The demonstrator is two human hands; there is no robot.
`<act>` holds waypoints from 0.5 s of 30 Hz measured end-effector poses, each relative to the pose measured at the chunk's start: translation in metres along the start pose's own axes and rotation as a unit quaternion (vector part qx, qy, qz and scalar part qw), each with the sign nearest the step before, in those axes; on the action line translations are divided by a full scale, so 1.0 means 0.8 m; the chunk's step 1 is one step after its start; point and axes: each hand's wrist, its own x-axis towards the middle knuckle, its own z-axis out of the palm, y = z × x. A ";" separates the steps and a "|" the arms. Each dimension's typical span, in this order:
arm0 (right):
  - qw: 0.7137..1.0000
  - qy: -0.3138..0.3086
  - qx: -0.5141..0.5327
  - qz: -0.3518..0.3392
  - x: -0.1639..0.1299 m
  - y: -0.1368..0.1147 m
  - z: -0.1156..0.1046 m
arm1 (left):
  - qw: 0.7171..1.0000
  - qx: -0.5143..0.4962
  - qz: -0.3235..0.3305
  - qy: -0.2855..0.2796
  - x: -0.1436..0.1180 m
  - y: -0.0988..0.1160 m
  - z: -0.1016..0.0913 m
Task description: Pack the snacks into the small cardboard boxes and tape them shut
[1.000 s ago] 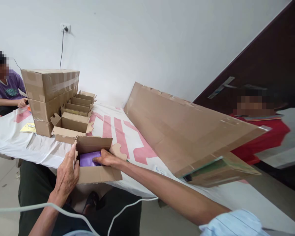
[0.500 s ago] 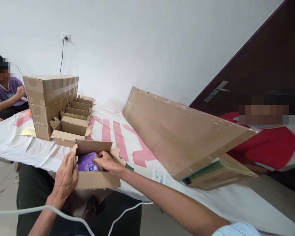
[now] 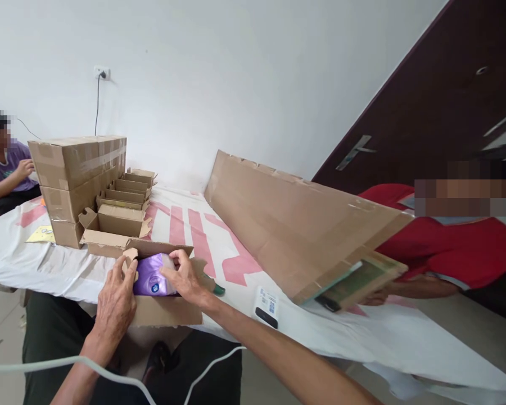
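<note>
In front of me at the table's near edge is an open cardboard box (image 3: 168, 311), with its flaps up. A shiny purple soft pack (image 3: 149, 274), which looks like a tissue pack, sits in its opening. My left hand (image 3: 116, 295) is closed on the box's left side, with its fingertips at the torn-edged side flap. Over the right end of the purple pack, my right hand (image 3: 186, 280) pinches it between thumb and fingers. The lower part of the pack is hidden behind the box's front wall.
Several open boxes (image 3: 124, 222) stand in a row beyond mine, beside a stack of taped cartons (image 3: 78, 180). A long cardboard piece (image 3: 295, 219) leans on the right, a co-worker in red (image 3: 468, 247) behind it. A white device (image 3: 267, 306) lies on the cloth. A white cable (image 3: 80, 361) crosses below.
The purple pack sits slightly higher, with more of its pale right end showing. The view has shifted right. The co-worker's hand now shows at the long cardboard's near end.
</note>
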 end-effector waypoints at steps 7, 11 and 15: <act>0.991 0.013 0.128 0.020 0.005 -0.024 -0.044 | 0.996 -0.001 -0.024 -0.084 0.033 0.003 -0.019; 0.976 0.011 0.214 0.031 0.007 -0.032 -0.065 | 0.991 0.010 -0.023 -0.129 0.041 0.001 -0.017; 0.962 0.031 0.270 0.027 0.013 -0.041 -0.081 | 0.986 0.025 -0.020 -0.161 0.045 -0.009 -0.008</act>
